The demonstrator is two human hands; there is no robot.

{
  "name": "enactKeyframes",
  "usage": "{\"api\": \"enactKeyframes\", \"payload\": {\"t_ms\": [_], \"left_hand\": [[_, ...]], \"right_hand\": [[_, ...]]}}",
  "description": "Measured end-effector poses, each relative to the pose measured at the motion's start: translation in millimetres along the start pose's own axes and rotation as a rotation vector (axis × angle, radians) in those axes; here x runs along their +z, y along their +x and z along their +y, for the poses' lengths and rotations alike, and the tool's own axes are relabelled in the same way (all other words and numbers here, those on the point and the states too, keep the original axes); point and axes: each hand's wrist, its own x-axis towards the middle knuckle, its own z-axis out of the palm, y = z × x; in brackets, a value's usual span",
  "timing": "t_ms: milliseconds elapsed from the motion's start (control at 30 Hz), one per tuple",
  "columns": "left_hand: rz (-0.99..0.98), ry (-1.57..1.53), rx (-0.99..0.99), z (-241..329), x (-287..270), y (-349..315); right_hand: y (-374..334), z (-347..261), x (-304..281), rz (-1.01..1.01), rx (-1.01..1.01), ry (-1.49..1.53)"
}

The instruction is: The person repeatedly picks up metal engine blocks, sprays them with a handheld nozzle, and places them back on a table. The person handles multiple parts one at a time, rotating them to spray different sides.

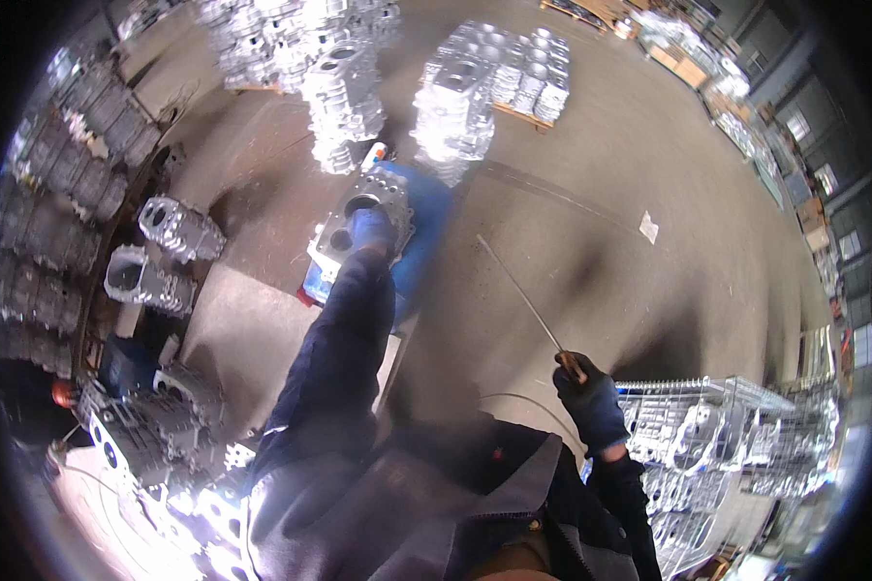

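Observation:
A silver metal housing (389, 197) with round bores lies on a blue-covered surface (434, 208) in front of me. My left hand (371, 230), in a blue glove, reaches onto it at the largest bore. The fingertips are hidden there, so how far they are bent does not show. Off to the right, my right hand (591, 399) wears a dark glove and is closed round the brown handle of a long, thin metal hand tool (523, 298). The tool's shaft points up and left, its tip apart from the housing. A white bottle with an orange band (374, 155) stands behind the housing.
Two loose housings (181, 228) sit to the left, near stacked castings (48, 223). Palletised castings (455, 111) stand ahead. A wire cage of castings (693, 426) is close by my right arm. White scrap (649, 227) lies on the floor. A cable (533, 402) curves near my body.

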Motion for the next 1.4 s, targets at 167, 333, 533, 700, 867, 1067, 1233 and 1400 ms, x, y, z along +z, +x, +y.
{"api": "enactKeyframes", "payload": {"t_ms": [167,333,533,700,867,1067,1233,1400], "left_hand": [[0.690,-0.292,0.270,-35.8,3.4,-93.7],[0.616,-0.354,-0.022,-101.0,63.1,-231.9],[-0.321,-0.081,-0.551,-206.4,186.4,-389.6],[-0.575,-0.060,-0.621,-235.8,247.5,-479.1],[-0.569,-0.102,-0.280,-249.2,304.0,-449.0],[-0.507,-0.629,-0.294,-249.1,322.8,-351.7],[-0.479,-0.661,-0.329,-229.1,299.3,-331.7],[-0.625,-0.576,-0.421,-220.4,306.6,-350.1]], "right_hand": [[78.3,-54.2,16.7,-0.091,-0.304,-0.153],[162.3,-118.4,53.9,-0.065,-0.438,-0.306],[208.1,-169.0,99.2,-0.042,-0.340,-0.466],[223.4,-161.4,105.6,-0.092,-0.323,-0.441],[233.1,-144.9,115.4,-0.048,-0.362,-0.389],[238.8,-135.8,124.9,-0.105,-0.357,-0.365],[225.1,-147.3,120.3,-0.183,-0.293,-0.527],[193.4,-157.1,108.4,-0.208,-0.417,-0.556]]}}
